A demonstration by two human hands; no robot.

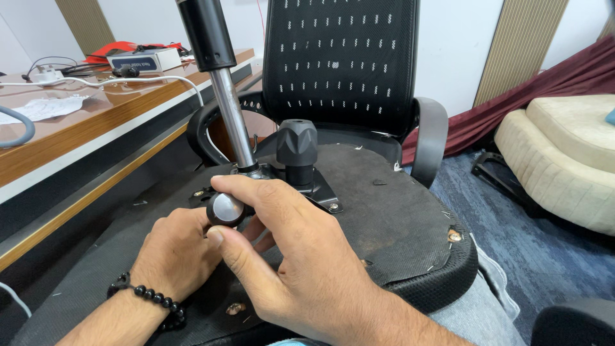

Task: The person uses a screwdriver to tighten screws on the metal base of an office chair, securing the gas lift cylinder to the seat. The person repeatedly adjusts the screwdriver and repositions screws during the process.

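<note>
**Up close: two hands on a chair's underside**

Seen from the head camera, an office chair seat [391, 211] lies upside down across the person's lap, with its black cloth bottom facing up. That way the metal parts under the seat are easy to reach.

A shiny metal post [234, 122] stands up from the metal plate [323, 192] in the middle of the seat. It leans a little to the left, and its top goes into a thick black tube [206, 32]. A big black knob [296, 146] sits on the plate, just to the right of the post.

The right hand [301, 256] is closed around a small round handle [225, 209]. The thumb and fingers wrap over the top and side, so the handle peeks out between them, on the left edge of the hand. The handle is just below the bottom of the post, close to the plate. The grip looks snug, likely to keep the handle steady.

The left hand [176, 253] is curled up just under and beside the handle, touching the right hand. I cannot tell if it holds anything, because the right hand covers its fingers. A black bead bracelet [150, 298] is on that wrist.

To the left is a wooden desk [77, 141] with cables and papers. A cream sofa [564, 160] stands far off on the right.
</note>
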